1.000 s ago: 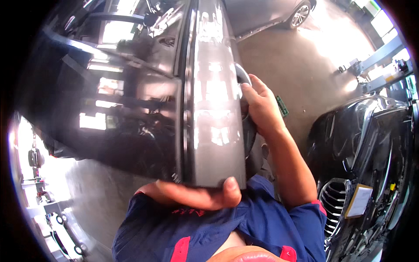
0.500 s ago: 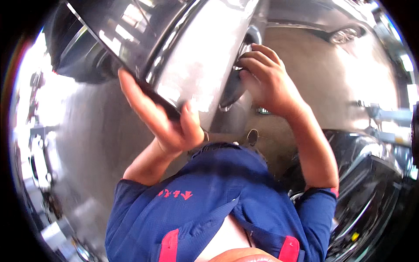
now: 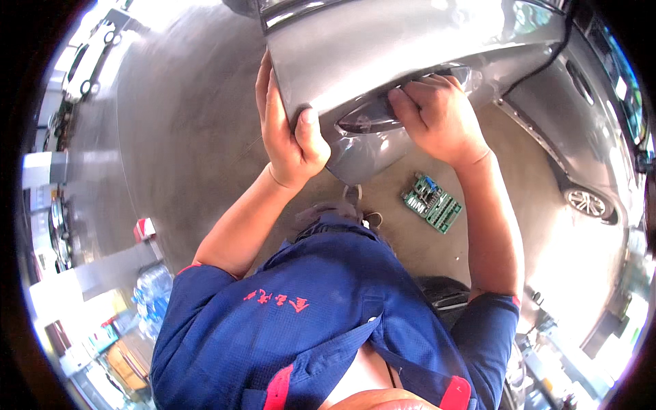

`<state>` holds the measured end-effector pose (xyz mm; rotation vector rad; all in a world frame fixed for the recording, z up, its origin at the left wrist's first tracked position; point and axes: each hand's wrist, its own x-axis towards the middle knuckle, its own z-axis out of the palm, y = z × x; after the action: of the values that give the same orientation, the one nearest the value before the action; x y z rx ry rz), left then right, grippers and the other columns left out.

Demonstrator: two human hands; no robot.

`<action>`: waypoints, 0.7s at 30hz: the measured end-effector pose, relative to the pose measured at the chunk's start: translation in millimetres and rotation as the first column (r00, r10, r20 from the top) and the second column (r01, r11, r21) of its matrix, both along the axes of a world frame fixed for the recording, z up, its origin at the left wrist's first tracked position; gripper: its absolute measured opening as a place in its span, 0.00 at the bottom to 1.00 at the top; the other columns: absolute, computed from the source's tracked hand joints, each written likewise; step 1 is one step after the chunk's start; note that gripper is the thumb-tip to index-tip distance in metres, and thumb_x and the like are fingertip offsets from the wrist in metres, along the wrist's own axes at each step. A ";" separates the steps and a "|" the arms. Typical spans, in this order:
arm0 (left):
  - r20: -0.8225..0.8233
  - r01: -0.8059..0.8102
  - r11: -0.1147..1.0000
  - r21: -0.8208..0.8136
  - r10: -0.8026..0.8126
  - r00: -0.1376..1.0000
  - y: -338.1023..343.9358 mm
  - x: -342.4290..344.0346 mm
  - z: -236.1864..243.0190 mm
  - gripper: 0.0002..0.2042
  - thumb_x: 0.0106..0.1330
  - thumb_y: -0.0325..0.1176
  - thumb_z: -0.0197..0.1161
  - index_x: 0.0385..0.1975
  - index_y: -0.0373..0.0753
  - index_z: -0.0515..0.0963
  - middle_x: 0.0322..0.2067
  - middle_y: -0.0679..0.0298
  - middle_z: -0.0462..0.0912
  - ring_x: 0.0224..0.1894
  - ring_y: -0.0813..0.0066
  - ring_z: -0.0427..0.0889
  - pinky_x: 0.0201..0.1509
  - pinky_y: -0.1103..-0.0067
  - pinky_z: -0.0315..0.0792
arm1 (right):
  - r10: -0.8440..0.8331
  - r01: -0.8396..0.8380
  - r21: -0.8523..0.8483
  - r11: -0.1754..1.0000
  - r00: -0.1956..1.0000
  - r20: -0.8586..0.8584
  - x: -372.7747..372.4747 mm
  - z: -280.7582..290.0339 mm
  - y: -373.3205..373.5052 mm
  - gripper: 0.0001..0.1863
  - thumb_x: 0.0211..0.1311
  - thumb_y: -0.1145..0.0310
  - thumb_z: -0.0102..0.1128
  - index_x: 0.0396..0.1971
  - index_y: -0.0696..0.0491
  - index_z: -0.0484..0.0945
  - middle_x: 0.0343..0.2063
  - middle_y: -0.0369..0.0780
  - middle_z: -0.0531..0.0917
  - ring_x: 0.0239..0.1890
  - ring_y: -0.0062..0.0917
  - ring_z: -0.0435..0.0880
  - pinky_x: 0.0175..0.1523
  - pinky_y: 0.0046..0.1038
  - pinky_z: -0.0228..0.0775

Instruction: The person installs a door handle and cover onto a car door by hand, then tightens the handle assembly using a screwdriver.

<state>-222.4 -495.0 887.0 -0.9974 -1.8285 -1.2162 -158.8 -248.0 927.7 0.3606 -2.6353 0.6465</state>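
A grey car door [image 3: 355, 58] stands open across the upper middle of the head view. My left hand [image 3: 290, 140] clasps its left edge, the thumb on the outer panel and the fingers round the far side. At the door handle, my right hand [image 3: 444, 119] is closed, its fingertips hooked behind the grip and out of sight. The hand covers most of the handle. To its left shows the dark, glossy handle recess [image 3: 369, 117].
The grey car body [image 3: 526, 113] runs down the right, with a wheel [image 3: 589, 203]. An open green socket set [image 3: 434, 205] lies on the floor near my feet. Clear blue bottles [image 3: 154, 294] and a table [image 3: 113, 270] stand lower left. A white car [image 3: 89, 61] is far left.
The door now lies more level across the view, and its outer panel shows more. The car's wheel has shifted lower right. The green socket set has come into sight. Both hands remain on the door.
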 end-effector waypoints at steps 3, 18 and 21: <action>0.018 0.010 0.999 0.041 -0.011 1.000 -2.3 -3.9 -2.6 0.31 0.81 0.39 0.47 0.74 0.18 0.62 0.74 0.33 0.64 0.77 0.37 0.65 0.79 0.56 0.61 | 0.061 -0.061 -0.006 0.998 0.998 0.015 -8.4 0.0 3.6 0.18 0.69 0.59 0.63 0.19 0.52 0.81 0.20 0.43 0.83 0.31 0.45 0.84 0.46 0.44 0.71; -0.015 -0.104 0.982 0.156 0.108 0.994 1.0 -3.2 -12.6 0.32 0.81 0.47 0.47 0.67 0.19 0.68 0.68 0.36 0.74 0.70 0.46 0.75 0.72 0.62 0.70 | 0.424 -0.285 -0.371 0.884 0.823 0.377 -26.0 34.7 37.0 0.16 0.70 0.67 0.62 0.24 0.63 0.82 0.17 0.50 0.79 0.19 0.38 0.79 0.30 0.38 0.69; -0.106 -0.315 0.925 0.213 0.343 0.933 5.6 9.7 -12.1 0.27 0.79 0.42 0.53 0.65 0.22 0.69 0.62 0.42 0.77 0.61 0.52 0.77 0.65 0.65 0.72 | 0.408 -0.268 -0.343 0.900 0.794 0.450 -26.4 41.6 37.9 0.17 0.72 0.65 0.61 0.27 0.64 0.83 0.18 0.51 0.79 0.21 0.36 0.78 0.32 0.37 0.71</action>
<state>-212.7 -489.4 875.0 -0.6194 -1.6499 -1.0619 -185.2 -210.1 969.3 0.6755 -2.9420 1.3700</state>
